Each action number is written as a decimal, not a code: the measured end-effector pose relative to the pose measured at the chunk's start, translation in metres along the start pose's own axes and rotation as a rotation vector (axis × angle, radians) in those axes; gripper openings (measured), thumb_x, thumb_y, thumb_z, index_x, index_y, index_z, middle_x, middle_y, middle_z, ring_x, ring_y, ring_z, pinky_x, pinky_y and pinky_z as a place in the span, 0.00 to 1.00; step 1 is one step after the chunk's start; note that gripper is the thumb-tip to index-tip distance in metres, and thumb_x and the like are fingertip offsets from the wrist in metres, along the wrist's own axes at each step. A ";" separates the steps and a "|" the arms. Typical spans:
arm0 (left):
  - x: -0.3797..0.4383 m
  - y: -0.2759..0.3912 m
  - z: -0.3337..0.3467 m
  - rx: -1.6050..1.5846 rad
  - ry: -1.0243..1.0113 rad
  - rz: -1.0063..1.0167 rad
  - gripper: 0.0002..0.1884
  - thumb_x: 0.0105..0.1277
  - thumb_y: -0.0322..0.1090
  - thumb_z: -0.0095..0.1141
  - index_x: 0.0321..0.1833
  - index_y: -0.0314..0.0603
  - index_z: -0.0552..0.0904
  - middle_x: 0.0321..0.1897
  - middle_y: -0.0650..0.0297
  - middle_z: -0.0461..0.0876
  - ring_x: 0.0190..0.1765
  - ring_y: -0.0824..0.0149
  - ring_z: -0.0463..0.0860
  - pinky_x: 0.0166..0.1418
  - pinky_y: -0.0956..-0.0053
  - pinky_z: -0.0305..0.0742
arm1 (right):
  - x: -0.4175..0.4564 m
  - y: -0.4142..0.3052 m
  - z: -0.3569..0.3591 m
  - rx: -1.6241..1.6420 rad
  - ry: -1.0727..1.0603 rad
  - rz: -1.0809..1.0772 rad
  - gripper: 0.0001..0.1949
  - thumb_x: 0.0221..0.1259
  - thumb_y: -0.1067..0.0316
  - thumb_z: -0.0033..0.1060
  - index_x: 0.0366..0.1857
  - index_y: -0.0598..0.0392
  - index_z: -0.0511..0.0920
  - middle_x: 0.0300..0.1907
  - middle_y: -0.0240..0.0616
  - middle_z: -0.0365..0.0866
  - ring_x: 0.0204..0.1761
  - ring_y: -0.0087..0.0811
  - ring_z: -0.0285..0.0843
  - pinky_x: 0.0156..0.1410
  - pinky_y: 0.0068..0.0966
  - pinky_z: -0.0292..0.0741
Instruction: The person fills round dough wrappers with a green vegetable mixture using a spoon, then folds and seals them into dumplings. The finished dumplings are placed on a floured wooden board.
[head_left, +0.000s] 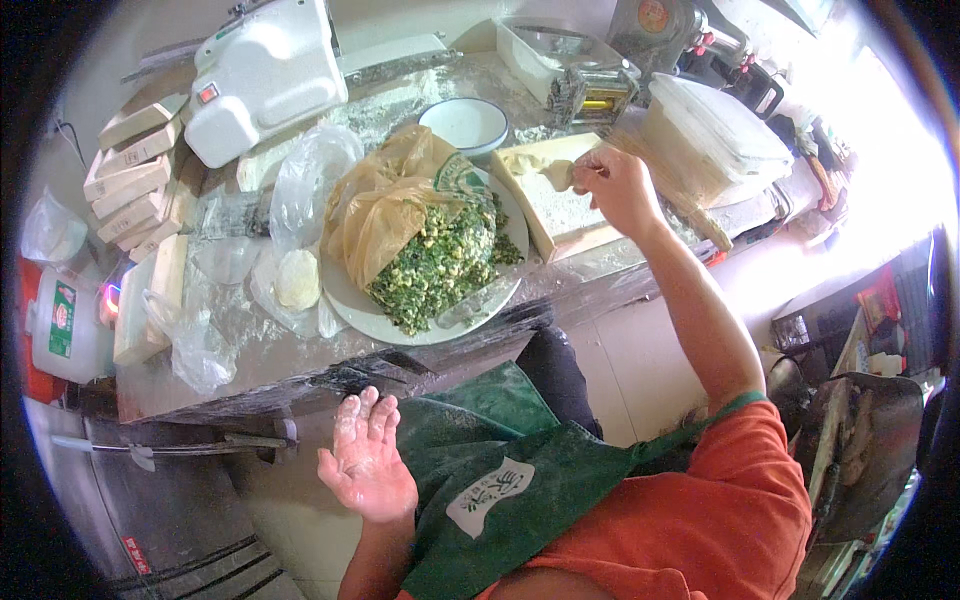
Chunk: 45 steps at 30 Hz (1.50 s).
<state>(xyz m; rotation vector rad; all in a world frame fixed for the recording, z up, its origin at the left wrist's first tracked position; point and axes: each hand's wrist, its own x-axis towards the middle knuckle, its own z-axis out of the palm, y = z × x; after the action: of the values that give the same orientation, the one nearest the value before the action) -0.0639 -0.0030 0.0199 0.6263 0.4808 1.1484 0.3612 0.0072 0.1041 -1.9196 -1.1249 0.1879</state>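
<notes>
My right hand (624, 186) reaches over a shallow wooden tray (531, 214) dusted with flour. Its fingertips pinch a pale dough dumpling (557, 175) at the end of a short row of dumplings (523, 162) along the tray's far side. Floury and palm up, my left hand (367, 465) hangs in front of the table edge with nothing in it. Between the hands, on the table, a large white plate (346, 313) bears chopped green filling (442, 274), partly covered by a tan plastic bag (375, 206). A flat spreader (476, 301) lies at the plate's near rim.
A dough ball (298, 279) sits on plastic left of the plate. Stacked wooden trays (139, 176) and a white machine (266, 82) stand farther left. Behind are a white bowl (463, 124) and a pasta roller (598, 94); a lidded plastic bin (712, 139) and brush (667, 191) lie right.
</notes>
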 end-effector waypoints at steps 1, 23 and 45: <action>-0.001 -0.001 -0.001 0.020 0.005 0.002 0.39 0.74 0.64 0.32 0.69 0.34 0.71 0.67 0.47 0.73 0.65 0.49 0.75 0.72 0.56 0.64 | 0.016 0.019 -0.001 -0.105 0.002 -0.038 0.09 0.62 0.67 0.60 0.36 0.62 0.84 0.28 0.40 0.86 0.28 0.27 0.81 0.34 0.25 0.77; -0.001 -0.003 -0.023 0.252 0.081 0.170 0.38 0.74 0.64 0.33 0.67 0.33 0.73 0.65 0.46 0.76 0.63 0.48 0.78 0.69 0.55 0.67 | -0.006 -0.014 0.049 -0.383 0.003 -0.408 0.07 0.60 0.67 0.60 0.41 0.52 0.82 0.42 0.43 0.83 0.43 0.49 0.82 0.48 0.42 0.79; 0.203 0.079 -0.021 1.896 -0.255 0.766 0.11 0.56 0.32 0.69 0.41 0.38 0.87 0.43 0.56 0.84 0.47 0.51 0.83 0.53 0.61 0.79 | -0.085 -0.037 0.058 -0.151 -0.327 -0.518 0.03 0.64 0.76 0.53 0.37 0.57 0.77 0.29 0.45 0.81 0.33 0.47 0.84 0.38 0.38 0.78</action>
<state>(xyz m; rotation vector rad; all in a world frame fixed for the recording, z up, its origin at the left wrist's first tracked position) -0.0621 0.2133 0.0509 2.7268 1.1087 0.9642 0.2593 -0.0151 0.0729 -1.6920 -1.8611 0.1348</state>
